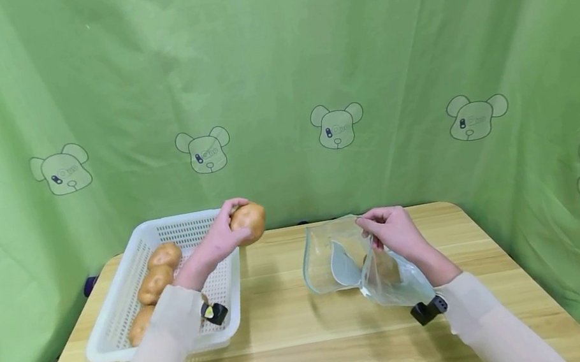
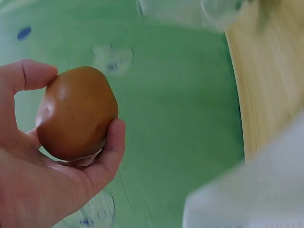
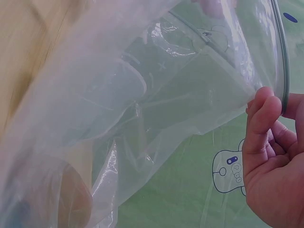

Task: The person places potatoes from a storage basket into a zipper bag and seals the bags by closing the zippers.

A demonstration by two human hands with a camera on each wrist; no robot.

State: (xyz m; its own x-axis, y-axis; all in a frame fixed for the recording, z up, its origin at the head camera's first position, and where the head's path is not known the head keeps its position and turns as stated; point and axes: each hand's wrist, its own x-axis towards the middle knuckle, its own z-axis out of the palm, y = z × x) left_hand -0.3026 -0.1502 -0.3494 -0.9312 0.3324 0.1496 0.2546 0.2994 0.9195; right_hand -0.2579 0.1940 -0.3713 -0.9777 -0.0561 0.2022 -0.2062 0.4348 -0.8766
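Observation:
A brown, smooth, potato-like lump (image 2: 78, 113) is gripped between the thumb and fingers of my left hand (image 1: 224, 235), held up beside the basket's far right corner. My right hand (image 1: 394, 230) pinches the rim of a clear zip bag (image 1: 318, 260) between thumb and fingers, and the bag's mouth gapes toward the left. Through the plastic, in the right wrist view, a brownish rounded thing (image 3: 73, 197) shows inside the bag, blurred by the film. The white perforated basket (image 1: 234, 281) stands at the left under my left forearm, with several potatoes (image 1: 155, 284) along its left side.
The wooden table (image 1: 293, 361) carries the basket at left and the bag right of centre. A green curtain (image 1: 259, 70) with bear-head prints hangs behind the table and along both sides. Both wrists wear small black cameras.

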